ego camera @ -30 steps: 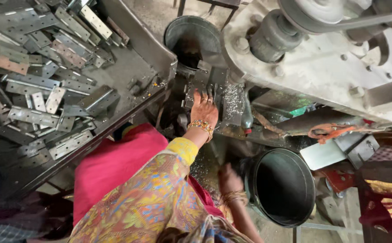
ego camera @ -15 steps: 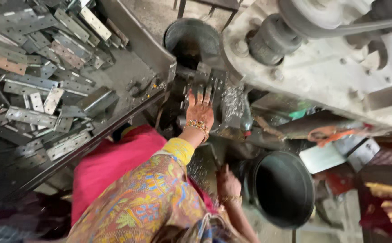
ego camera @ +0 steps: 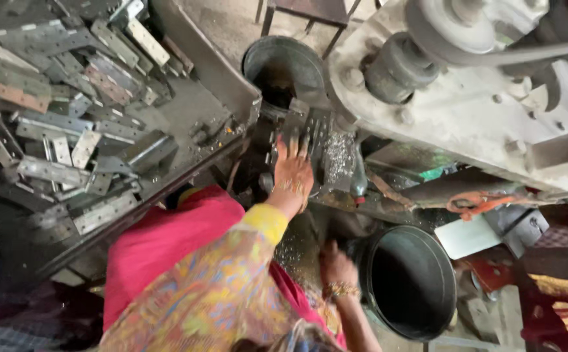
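My left hand point(ego camera: 293, 175) reaches forward, its fingers spread flat on the dark metal die block point(ego camera: 316, 127) of a press machine point(ego camera: 466, 111). Whether anything lies under the palm is hidden. A yellow cuff and a patterned sleeve cover that arm. My right hand point(ego camera: 336, 264) hangs low beside the rim of a black bucket point(ego camera: 409, 280), with the fingers curled. It is blurred, and I cannot tell if it holds anything. Shiny metal shavings point(ego camera: 339, 156) lie beside the die.
A tray point(ego camera: 212, 68) at the left holds several flat perforated metal strips point(ego camera: 49, 169). A second dark bucket point(ego camera: 284, 65) stands behind the die. A white card point(ego camera: 469, 236), an orange cord point(ego camera: 476, 202) and a pink cloth point(ego camera: 166, 241) are nearby.
My left hand has spread flatter over the die block. My right hand stays by the black bucket. The view has shifted slightly.
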